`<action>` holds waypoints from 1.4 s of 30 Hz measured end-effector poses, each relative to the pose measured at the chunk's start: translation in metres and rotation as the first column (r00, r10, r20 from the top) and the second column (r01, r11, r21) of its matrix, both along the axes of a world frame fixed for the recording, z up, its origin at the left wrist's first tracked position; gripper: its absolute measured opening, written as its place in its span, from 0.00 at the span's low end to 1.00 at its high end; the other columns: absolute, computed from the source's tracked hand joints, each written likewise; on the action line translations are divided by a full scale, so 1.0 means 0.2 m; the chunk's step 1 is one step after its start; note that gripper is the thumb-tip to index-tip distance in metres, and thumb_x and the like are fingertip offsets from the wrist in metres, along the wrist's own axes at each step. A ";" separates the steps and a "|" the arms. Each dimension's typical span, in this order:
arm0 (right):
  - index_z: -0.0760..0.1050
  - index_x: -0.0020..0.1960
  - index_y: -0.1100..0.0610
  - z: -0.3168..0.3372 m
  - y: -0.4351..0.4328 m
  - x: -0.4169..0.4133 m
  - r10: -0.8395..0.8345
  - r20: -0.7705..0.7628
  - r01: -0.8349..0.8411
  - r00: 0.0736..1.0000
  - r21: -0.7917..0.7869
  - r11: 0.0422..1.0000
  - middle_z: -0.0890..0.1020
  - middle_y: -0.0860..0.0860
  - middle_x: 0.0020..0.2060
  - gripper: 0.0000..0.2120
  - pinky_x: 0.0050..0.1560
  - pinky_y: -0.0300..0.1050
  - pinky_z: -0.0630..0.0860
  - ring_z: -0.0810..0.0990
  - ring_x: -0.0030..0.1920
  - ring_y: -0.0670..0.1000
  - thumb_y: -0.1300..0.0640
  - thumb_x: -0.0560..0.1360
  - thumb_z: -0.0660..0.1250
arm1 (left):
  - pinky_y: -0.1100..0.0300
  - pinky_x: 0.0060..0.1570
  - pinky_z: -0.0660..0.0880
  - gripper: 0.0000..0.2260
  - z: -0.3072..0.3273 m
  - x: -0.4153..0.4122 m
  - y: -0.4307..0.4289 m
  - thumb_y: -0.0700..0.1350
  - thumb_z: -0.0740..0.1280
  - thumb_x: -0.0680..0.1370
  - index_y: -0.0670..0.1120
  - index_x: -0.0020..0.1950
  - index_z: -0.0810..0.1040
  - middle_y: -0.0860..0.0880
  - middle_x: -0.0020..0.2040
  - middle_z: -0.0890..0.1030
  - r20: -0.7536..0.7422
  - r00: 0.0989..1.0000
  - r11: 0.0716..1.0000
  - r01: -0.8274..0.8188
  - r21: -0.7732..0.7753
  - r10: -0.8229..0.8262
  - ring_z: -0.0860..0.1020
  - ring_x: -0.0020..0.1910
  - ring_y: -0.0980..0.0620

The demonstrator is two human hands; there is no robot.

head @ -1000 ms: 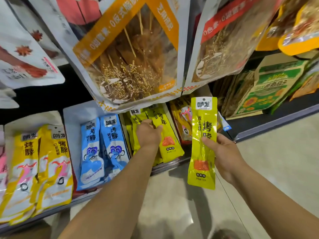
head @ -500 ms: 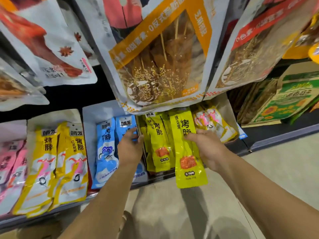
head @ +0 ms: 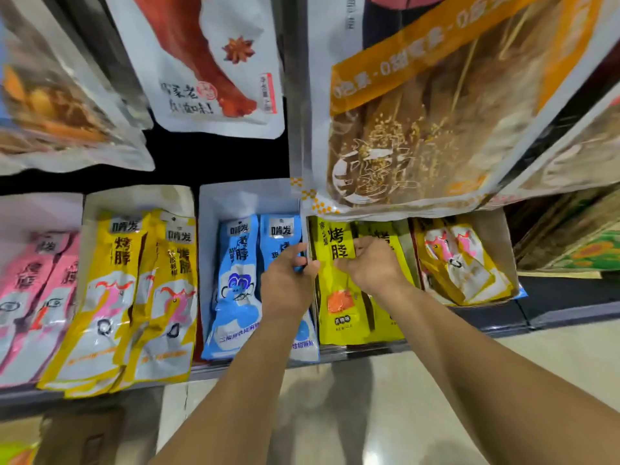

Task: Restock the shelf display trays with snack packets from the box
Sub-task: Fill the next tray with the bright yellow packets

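Note:
Lime-yellow snack packets [head: 335,307] stand in a display tray on the low shelf, under a big hanging bag. My right hand [head: 372,270] is on them, its fingers and thumb curled round the top of the front lime-yellow packet. My left hand [head: 287,290] is just to the left and pinches the thin tray wall [head: 310,250] between the lime-yellow packets and the blue packets [head: 238,286]. The blue packets sit in a white tray [head: 248,199]. The supply box is out of view.
Left of the blue tray are trays of yellow packets [head: 110,297] and pink packets [head: 33,280]. A tray of yellow-and-pink packets [head: 459,263] is on the right, then green cartons [head: 590,253]. Large hanging bags [head: 419,129] overhang the trays. Pale floor [head: 352,397] lies below.
My right hand carried the lime-yellow packet from mid-air into the tray with the other lime-yellow packets. My left hand shifted from those packets to the tray wall. The view moved closer and to the left.

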State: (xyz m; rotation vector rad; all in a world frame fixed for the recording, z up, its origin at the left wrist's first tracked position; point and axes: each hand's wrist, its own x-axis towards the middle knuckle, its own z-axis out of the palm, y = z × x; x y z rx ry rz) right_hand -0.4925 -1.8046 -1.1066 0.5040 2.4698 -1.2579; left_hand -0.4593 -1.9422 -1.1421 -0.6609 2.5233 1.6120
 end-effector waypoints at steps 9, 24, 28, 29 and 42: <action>0.64 0.77 0.58 0.20 0.07 0.12 0.259 0.027 -0.257 0.965 0.258 0.931 0.80 0.56 0.64 0.31 0.56 0.44 0.76 0.80 0.61 0.56 0.51 0.78 0.69 | 0.66 0.45 0.70 0.20 0.16 0.09 -0.02 0.46 0.66 0.80 0.47 0.73 0.72 0.50 0.59 0.81 0.038 0.997 0.997 0.073 -0.008 -0.073 0.78 0.46 0.55; 0.62 0.74 0.58 1.08 -0.05 0.88 0.643 -0.049 -0.321 0.764 0.836 0.446 0.71 0.57 0.68 0.30 0.65 0.60 0.69 0.68 0.68 0.62 0.41 0.79 0.59 | 0.48 0.63 0.67 0.23 1.21 0.71 -0.20 0.60 0.59 0.79 0.50 0.70 0.69 0.47 0.68 0.73 0.187 0.910 0.408 0.341 -0.847 -0.371 0.69 0.68 0.43; 0.61 0.75 0.58 1.31 -0.16 1.09 0.676 -0.153 -0.242 0.721 0.859 0.452 0.71 0.58 0.69 0.31 0.65 0.59 0.70 0.69 0.68 0.62 0.41 0.79 0.59 | 0.46 0.64 0.67 0.25 1.45 0.95 -0.30 0.61 0.59 0.78 0.49 0.71 0.68 0.46 0.67 0.74 0.079 0.929 0.343 0.211 -0.915 -0.361 0.70 0.67 0.43; 0.61 0.75 0.58 1.38 -0.19 1.15 0.685 -0.179 -0.214 0.706 0.869 0.447 0.71 0.57 0.69 0.31 0.65 0.58 0.69 0.70 0.67 0.61 0.40 0.79 0.59 | 0.46 0.65 0.66 0.26 1.51 1.01 -0.33 0.61 0.59 0.78 0.49 0.72 0.67 0.46 0.68 0.73 0.055 0.934 0.330 0.179 -0.927 -0.353 0.69 0.67 0.43; 0.62 0.73 0.57 1.93 -0.83 1.58 0.838 -0.362 -0.160 0.409 0.875 0.456 0.72 0.56 0.67 0.29 0.63 0.58 0.71 0.70 0.66 0.61 0.40 0.80 0.58 | 0.45 0.66 0.67 0.27 2.09 1.70 -0.94 0.62 0.58 0.79 0.50 0.73 0.65 0.48 0.70 0.72 -0.170 0.980 0.333 -0.127 -0.934 -0.104 0.69 0.69 0.42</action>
